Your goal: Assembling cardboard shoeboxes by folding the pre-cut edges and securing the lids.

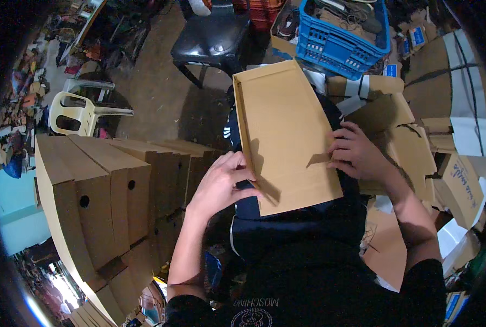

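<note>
A shallow brown cardboard box lid (289,125) rests on my lap with its inside facing up. Its left and far sides stand folded up, while the near end lies flat. My left hand (221,182) pinches the near left corner, thumb inside and fingers against the outer wall. At the right edge, my right hand (357,150) has its curled fingers gripping the cardboard. Both hands cast shadows on the inner surface.
Stacked cardboard boxes (98,185) with round holes stand at my left. Ahead are a black chair (210,43) and a blue crate (341,49) full of shoes. A cream plastic chair (71,114) is farther left. Opened cartons (403,147) crowd my right side.
</note>
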The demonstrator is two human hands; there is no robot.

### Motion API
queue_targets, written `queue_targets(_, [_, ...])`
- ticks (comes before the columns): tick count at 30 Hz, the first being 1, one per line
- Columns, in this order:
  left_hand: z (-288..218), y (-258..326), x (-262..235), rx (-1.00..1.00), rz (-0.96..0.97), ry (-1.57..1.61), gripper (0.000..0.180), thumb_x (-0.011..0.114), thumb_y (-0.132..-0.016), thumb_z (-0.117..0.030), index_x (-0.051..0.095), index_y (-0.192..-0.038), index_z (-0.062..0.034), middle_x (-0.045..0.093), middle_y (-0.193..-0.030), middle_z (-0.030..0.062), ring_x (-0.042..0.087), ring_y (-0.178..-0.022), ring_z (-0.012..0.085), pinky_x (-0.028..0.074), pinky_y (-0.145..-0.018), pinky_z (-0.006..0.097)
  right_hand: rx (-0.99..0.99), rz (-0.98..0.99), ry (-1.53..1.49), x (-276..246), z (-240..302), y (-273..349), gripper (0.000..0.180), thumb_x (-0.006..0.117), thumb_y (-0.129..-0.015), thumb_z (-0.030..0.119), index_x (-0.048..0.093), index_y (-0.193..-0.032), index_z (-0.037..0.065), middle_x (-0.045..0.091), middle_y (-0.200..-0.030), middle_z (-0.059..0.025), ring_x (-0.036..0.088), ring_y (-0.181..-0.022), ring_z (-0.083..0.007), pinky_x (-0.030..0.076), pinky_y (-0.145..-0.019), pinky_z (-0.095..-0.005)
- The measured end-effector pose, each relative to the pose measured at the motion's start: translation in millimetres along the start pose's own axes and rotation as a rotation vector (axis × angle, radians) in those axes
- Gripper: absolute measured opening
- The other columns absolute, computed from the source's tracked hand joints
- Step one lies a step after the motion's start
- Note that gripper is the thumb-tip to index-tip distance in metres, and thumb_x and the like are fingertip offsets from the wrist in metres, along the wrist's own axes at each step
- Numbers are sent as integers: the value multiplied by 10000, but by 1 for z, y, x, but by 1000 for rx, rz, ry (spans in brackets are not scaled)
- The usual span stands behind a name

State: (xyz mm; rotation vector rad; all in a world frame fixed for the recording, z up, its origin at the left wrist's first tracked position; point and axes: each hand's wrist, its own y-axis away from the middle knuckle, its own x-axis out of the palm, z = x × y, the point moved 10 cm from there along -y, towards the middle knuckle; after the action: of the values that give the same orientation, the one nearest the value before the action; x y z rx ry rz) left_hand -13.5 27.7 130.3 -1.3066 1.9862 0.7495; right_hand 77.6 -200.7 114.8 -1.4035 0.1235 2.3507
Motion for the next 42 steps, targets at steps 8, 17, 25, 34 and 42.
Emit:
queue_targets(8, [4,-1,20,146,-338,-148,267,892,-771,-277,749,-857,-68,670,-1005,61,639,-1157,312,498,-1026,493,29,-84,70,14,-2,11,272,744,-904,177,736,-1176,168,691,-1054,7,654,-1119,-228,378,-1187,-550])
queue_targets(17, [-9,12,29,192,-522,-217,220,850,-819,-127,778,-1024,-92,681,-876,42,688,-894,221,499,-995,488,-57,-249,92,16,27,28,447,708,-841,60,735,-1260,214,720,-1046,11,695,-959,-192,473,-1127,-501])
queue_targets(25, [-12,15,36,267,-449,-208,647,951,-649,-485,745,-1127,-101,672,-1077,50,669,-1110,271,431,-1097,551,-13,-184,153,20,31,29,365,753,-880,170,728,-1245,158,707,-1132,-12,689,-1048,-206,456,-1125,-532])
queue_targets(34, [-22,19,57,89,-250,-252,1030,936,-619,-589,545,-1428,-85,577,-1360,125,523,-1384,369,250,-1207,656,134,-55,167,30,46,36,818,863,-777,511,596,-1418,78,633,-1359,-113,597,-1315,-295,279,-1228,-629])
queue_targets(42, [-22,13,39,134,-348,-313,380,809,-877,-349,743,-1152,-95,722,-1157,73,645,-1236,275,328,-1185,596,120,-122,166,26,39,26,545,774,-902,445,653,-1300,94,692,-1235,-89,660,-1189,-256,308,-1212,-606])
